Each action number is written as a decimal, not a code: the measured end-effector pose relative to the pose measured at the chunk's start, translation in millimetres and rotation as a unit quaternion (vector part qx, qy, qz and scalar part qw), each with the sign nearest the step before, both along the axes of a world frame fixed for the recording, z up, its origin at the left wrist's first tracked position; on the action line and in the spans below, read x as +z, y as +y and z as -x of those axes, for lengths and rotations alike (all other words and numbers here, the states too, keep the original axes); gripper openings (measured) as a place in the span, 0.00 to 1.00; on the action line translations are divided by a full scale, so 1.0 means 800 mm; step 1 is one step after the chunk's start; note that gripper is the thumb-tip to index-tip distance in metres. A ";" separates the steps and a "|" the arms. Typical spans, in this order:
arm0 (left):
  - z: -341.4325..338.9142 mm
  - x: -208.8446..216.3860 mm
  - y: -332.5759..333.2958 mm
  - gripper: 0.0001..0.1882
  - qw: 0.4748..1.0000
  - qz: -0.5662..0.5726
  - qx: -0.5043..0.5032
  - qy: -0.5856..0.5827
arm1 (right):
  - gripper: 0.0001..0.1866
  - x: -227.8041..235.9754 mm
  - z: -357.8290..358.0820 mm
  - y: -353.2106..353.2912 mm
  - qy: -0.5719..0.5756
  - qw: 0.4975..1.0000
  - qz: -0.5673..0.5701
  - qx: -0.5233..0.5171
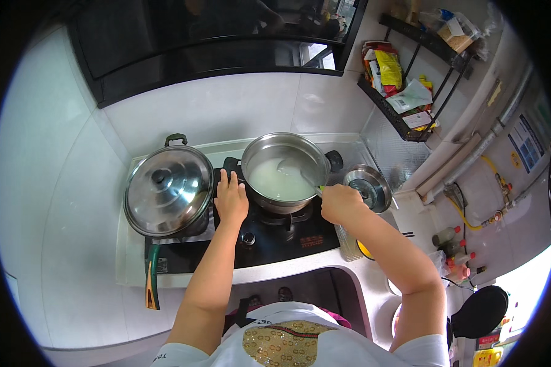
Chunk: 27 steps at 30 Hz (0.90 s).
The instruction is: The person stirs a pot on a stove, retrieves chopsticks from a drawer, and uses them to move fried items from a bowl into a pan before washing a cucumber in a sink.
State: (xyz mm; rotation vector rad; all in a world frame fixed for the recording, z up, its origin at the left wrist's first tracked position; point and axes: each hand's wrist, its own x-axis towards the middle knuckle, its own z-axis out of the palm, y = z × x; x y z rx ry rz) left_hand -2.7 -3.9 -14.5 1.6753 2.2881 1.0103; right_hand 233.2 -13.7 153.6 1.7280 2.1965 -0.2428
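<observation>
left hand: lying flat with fingers spread, pressing against the near handle of the steel pot – apparently steadying it
right hand: curling closed around the ladle handle, holding the bowl dipped in the liquid
pot: sitting on the right burner of the black stove on the bench, holding cloudy, whitish liquid
lidded pot: resting on the left burner – its lid on

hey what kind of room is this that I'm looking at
Most likely a home kitchen. A black gas stove carries an open pot of milky liquid and a lidded pot, white tiles line the wall, and a corner rack holds food packets.
</observation>
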 end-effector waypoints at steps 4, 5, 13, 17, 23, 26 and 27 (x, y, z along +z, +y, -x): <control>-0.005 0.001 0.002 0.25 1.000 -0.002 -0.004 -0.009 | 0.11 -0.004 -0.011 0.009 0.067 0.997 0.042 -0.020; -0.005 0.000 0.003 0.25 1.000 -0.003 -0.004 -0.010 | 0.10 0.000 -0.009 0.015 0.117 0.986 0.098 -0.071; -0.002 0.000 0.004 0.25 1.000 -0.006 -0.017 -0.024 | 0.09 -0.033 -0.047 0.031 0.487 0.772 0.298 -0.280; 0.001 -0.004 0.005 0.25 1.000 -0.014 -0.007 -0.019 | 0.08 -0.021 -0.055 0.011 0.521 0.764 0.268 -0.269; -0.001 -0.006 0.007 0.25 1.000 -0.021 -0.009 -0.014 | 0.10 -0.005 -0.076 -0.006 0.519 0.805 0.164 -0.236; -0.002 -0.004 0.006 0.25 1.000 -0.015 -0.004 -0.008 | 0.09 -0.014 -0.087 -0.009 0.511 0.829 0.103 -0.203; -0.002 -0.004 0.007 0.25 1.000 -0.019 -0.004 -0.007 | 0.08 -0.017 -0.090 -0.009 0.507 0.836 0.082 -0.192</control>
